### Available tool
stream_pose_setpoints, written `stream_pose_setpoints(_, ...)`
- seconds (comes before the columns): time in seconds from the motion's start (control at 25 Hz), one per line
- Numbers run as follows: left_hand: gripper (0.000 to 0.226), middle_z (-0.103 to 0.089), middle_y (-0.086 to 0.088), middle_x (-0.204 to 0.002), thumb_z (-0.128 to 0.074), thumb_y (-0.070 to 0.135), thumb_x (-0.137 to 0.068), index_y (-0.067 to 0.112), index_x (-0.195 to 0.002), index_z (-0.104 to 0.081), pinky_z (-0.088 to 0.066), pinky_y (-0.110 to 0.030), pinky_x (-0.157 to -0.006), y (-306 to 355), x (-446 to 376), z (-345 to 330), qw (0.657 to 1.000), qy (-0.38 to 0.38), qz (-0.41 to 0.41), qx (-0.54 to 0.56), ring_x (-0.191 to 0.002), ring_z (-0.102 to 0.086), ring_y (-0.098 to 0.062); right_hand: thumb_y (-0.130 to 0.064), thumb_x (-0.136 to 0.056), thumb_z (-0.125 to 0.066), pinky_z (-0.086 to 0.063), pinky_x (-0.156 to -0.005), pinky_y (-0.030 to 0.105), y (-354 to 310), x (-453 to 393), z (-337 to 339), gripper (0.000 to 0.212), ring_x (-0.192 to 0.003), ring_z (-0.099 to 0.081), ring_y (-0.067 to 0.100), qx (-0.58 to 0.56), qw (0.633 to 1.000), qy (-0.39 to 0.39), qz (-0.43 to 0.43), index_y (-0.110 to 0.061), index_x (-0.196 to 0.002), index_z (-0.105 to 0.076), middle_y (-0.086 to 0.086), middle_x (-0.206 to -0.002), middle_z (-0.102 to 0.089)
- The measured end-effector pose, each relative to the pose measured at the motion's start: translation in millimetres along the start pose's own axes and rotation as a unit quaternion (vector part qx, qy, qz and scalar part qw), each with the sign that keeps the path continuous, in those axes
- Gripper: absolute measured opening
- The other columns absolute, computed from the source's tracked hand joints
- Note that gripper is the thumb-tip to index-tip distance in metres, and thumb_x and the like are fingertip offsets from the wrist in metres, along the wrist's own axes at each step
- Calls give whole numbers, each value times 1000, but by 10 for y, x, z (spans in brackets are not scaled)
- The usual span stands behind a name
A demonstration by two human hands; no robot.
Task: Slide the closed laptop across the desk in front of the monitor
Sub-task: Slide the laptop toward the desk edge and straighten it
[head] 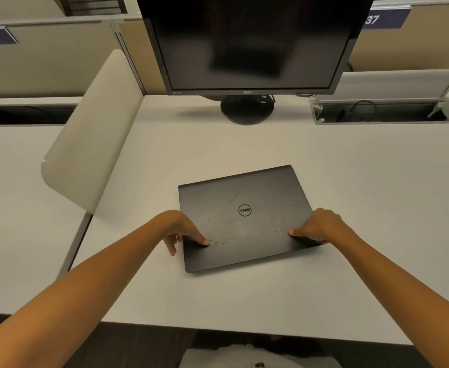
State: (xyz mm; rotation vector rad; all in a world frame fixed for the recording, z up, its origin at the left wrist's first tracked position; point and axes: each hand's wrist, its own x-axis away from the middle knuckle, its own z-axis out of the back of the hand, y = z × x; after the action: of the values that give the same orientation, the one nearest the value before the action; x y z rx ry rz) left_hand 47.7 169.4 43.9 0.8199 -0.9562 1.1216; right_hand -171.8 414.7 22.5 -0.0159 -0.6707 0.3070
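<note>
A closed black laptop with a round logo on its lid lies flat on the white desk, slightly turned, a little in front of the black monitor. My left hand grips the laptop's left edge near the front corner, thumb on the lid and fingers down beside the edge. My right hand holds the right edge, thumb pressed on the lid.
The monitor's round stand rests at the back of the desk. An open cable tray with a raised flap sits at the back right. A white curved divider panel rises at the desk's left side.
</note>
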Motion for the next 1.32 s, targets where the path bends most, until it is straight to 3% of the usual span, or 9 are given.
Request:
stream_pose_setpoints(0.08, 102, -45, -20, -147, -89, 47, -72, 5, -150, -39, -63, -39, -61, 97, 48, 10, 998, 49, -6, -25, -126, -55, -39, -59, -73, -74, -48, -83, 35, -64, -55, 67, 85, -117, -56, 33, 23, 996, 79, 36, -8, -134, -45, 13, -134, -47)
stream_pose_setpoints(0.16, 120, -36, -19, -152, -93, 52, -61, 8, -153, -31, -61, -45, -81, 213, 64, -62, 987, 155, -18, -31, -129, -52, -42, -57, -75, -73, -47, -92, 41, -132, -173, 123, 86, -122, -51, 37, -22, 993, 91, 76, -10, -138, -40, 15, -138, -42)
stream_pose_setpoints(0.24, 142, -17, -17, -159, -93, 62, -53, 14, -158, -11, -44, -48, -108, 315, 20, -210, 969, 239, -34, -44, -140, -38, -43, -56, -74, -76, -46, -98, 46, -206, -315, 151, 93, -125, -48, 40, -67, 989, 62, 113, -10, -142, -33, 16, -141, -36)
stream_pose_setpoints(0.36, 158, 11, -16, -166, -88, 74, -45, 24, -160, 8, -19, -55, -123, 441, -79, -442, 969, 245, -35, 22, -152, -8, -47, -54, -72, -79, -44, -103, 48, -329, -513, 234, 104, -128, -46, 42, -84, 979, 56, 178, -10, -149, -24, 17, -148, -28)
stream_pose_setpoints(0.48, 169, 38, -12, -160, -81, 85, -35, 32, -157, 22, -3, -65, -121, 540, -136, -593, 957, 260, -13, 125, -152, 21, -44, -56, -69, -80, -40, -109, 49, -467, -672, 359, 111, -136, -41, 39, -89, 966, 64, 232, -12, -152, -21, 11, -156, -20)
stream_pose_setpoints(0.6, 172, 41, -8, -159, -77, 90, -25, 40, -154, 24, 2, -78, -111, 618, -137, -685, 945, 255, 17, 204, -148, 31, -42, -61, -67, -79, -33, -115, 50, -585, -803, 423, 115, -144, -28, 37, -59, 963, 55, 255, -15, -155, -19, 7, -161, -14)
stream_pose_setpoints(0.88, 170, 35, -7, -162, -81, 88, -26, 44, -155, 21, -3, -76, -112, 618, -89, -787, 932, 270, 12, 240, -152, 23, -37, -66, -64, -78, -37, -110, 46, -661, -870, 479, 111, -136, -36, 35, 4, 967, 60, 249, -9, -149, -32, 13, -149, -34)
stream_pose_setpoints(1.08, 167, 28, -9, -165, -81, 87, -30, 42, -156, 20, -9, -72, -115, 614, -94, -806, 928, 285, 5, 239, -154, 13, -38, -63, -65, -79, -37, -110, 45, -681, -841, 470, 109, -135, -38, 35, -4, 968, 61, 243, -9, -147, -33, 13, -148, -36)
stream_pose_setpoints(1.32, 169, 30, -7, -164, -79, 90, -26, 44, -154, 22, -6, -73, -115, 585, -141, -809, 926, 284, -9, 247, -153, 16, -38, -59, -66, -81, -36, -110, 44, -707, -808, 451, 108, -136, -38, 34, -22, 971, 62, 232, -8, -148, -33, 13, -149, -36)
